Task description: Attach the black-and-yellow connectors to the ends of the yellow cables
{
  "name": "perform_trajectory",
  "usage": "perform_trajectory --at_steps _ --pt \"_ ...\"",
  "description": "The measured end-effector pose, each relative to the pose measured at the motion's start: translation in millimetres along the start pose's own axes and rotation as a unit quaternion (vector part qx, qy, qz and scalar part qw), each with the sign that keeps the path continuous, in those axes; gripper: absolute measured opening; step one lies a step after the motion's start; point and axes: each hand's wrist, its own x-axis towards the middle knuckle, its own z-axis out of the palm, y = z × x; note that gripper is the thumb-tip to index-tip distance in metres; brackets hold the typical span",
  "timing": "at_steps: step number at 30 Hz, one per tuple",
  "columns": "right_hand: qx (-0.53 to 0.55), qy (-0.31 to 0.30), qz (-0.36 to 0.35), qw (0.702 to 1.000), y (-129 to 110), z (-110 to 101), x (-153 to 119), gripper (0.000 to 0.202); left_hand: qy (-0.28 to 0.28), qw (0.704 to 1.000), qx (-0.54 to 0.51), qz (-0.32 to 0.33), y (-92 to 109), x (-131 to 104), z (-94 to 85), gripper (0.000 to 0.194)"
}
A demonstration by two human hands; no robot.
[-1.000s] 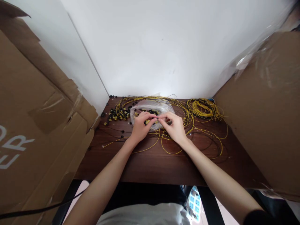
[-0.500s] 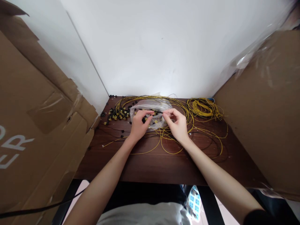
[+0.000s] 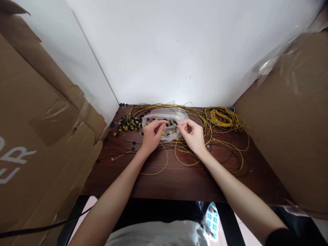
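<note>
Head view, step: A yellow wire and a small black plug were being handled between the fingertips; whether they were joined could not be told.
Left hand: The left hand was pinched, thumb near forefinger, apparently on the wire.
Right hand: The right hand was pinched on the plug's near end, other fingers curled.
Work position: Wire and plug were above the clear bag on the table.
Next move: It probably called for a steady, aligned grip.
Obstructions: A loose wire loop lay below the hands.
Surroundings: Plug pile, left; wire coil, right; cardboard boxes flanked both sides.
</note>
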Motion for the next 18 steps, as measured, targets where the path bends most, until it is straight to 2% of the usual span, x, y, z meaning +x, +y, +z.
perform_trajectory --at_steps 5,18 --pt "0.077 -0.014 0.043 0.996 -1.3 -0.2 0.9 0.016 -0.001 0.999 0.037 0.016 -1.5 0.5 0.0 0.022" --pt "0.039 -0.008 0.029 0.999 -1.1 -1.2 1.6 0.016 -0.006 0.998 0.055 0.033 -2.7 -0.2 0.7 0.021"
